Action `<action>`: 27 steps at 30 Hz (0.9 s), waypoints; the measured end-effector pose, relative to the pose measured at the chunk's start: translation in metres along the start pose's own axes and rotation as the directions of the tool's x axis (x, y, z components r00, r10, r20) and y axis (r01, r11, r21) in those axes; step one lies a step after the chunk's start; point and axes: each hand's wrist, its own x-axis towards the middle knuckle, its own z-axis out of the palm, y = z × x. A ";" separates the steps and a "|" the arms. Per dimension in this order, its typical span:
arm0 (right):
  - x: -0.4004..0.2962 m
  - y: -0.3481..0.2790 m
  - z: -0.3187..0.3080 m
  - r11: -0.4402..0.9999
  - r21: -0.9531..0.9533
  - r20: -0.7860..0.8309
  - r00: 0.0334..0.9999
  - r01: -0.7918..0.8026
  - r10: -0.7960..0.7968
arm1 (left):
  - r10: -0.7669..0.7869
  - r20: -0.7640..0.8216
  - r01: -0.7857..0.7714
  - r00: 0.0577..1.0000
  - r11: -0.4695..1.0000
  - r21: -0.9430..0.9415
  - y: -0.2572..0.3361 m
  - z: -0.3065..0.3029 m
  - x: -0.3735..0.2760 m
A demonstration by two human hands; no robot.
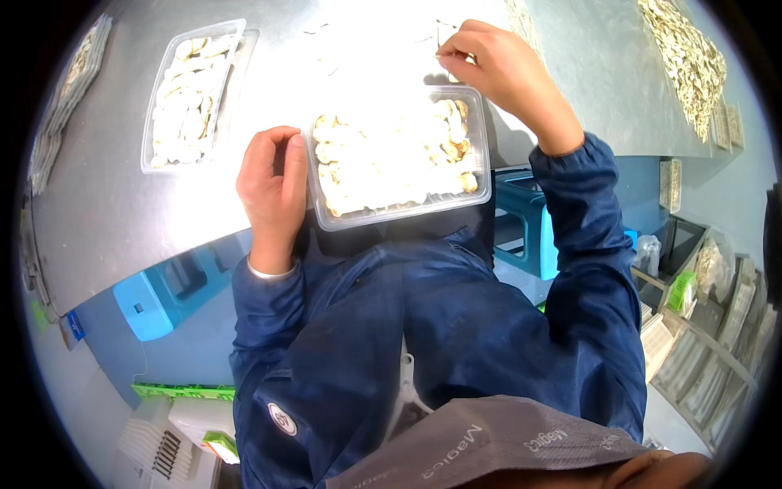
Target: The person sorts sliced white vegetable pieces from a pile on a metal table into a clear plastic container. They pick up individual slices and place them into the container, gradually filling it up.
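Observation:
A clear plastic tray (400, 215) lies before me, its near side reaching past the front edge of the steel table. Pale slices with tan edges, apparently mushroom (453, 119), fill it in rows, and glare washes out their middle. At the tray's left rim, my left hand (272, 189) holds on with thumb and index finger. Beyond the far right corner, my right hand (498, 73) hovers low over the table with its fingertips pinched together. Thin pale slices (453, 77) show beneath it; glare hides whether one is between the fingertips.
Another clear tray of slices (186, 104) rests on the steel table (122, 208) at the left. Stacked trays (67, 101) stand at the far left edge. A heap of dried slices (687, 67) covers the far right. Blue plastic stools (143, 305) are under the table.

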 end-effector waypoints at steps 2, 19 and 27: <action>-0.015 -0.018 -0.016 0.993 0.091 -0.082 0.994 0.075 -0.067 | 0.003 0.001 -0.003 1.000 1.000 0.006 0.000 0.000 0.000; -0.068 -0.100 -0.027 0.946 0.278 -0.056 0.986 0.165 -0.155 | 0.022 -0.009 -0.022 1.000 0.999 0.025 -0.001 0.000 -0.002; -0.046 0.015 -0.025 0.978 0.055 -0.145 0.967 -0.204 0.209 | 0.032 0.000 -0.032 0.999 0.999 -0.008 -0.003 0.001 -0.002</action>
